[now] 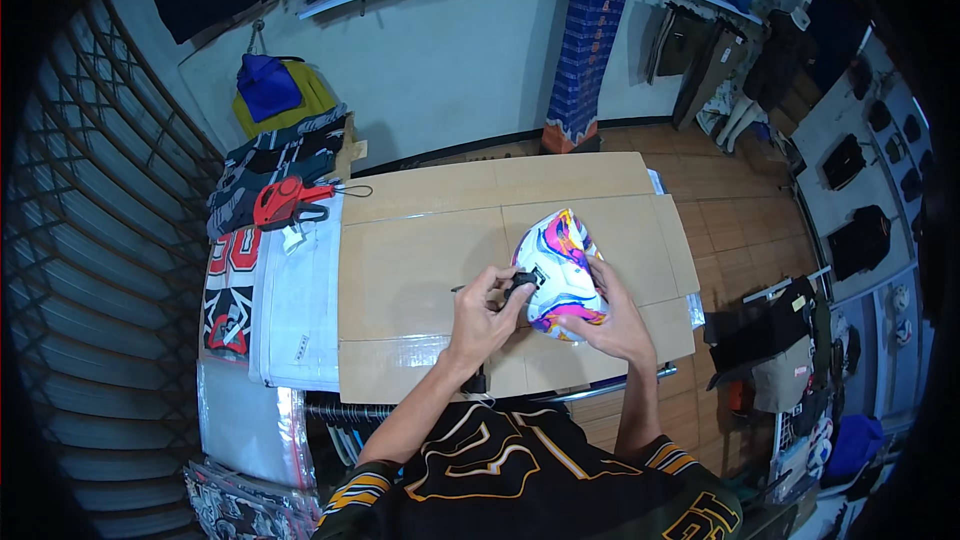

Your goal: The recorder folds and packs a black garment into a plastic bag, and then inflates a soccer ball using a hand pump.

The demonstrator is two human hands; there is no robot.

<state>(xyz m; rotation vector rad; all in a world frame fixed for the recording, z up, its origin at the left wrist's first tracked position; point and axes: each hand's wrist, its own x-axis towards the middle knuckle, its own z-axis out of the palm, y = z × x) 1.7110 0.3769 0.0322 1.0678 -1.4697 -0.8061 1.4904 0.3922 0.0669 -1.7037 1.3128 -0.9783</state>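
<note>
A partly collapsed football (559, 281), white with pink, purple and orange patches, is held above the flattened cardboard sheet (420, 262). My right hand (616, 319) grips its right side, the thumb lying across the lower panel. With its fingertips, my left hand (484, 315) pinches a small black object (519, 285) at the ball's left side, beside a dark printed mark. What that object is cannot be made out, as the fingers cover part of it. The side of the ball facing away is hidden.
Left of the cardboard lie a red and black tape dispenser (289, 202), a white package (300, 307) and folded dark garments (277, 157). A black item (475, 381) sits at the near cardboard edge. Beyond stands a blue-wrapped pillar (585, 45); clothing racks (780, 345) are on the right.
</note>
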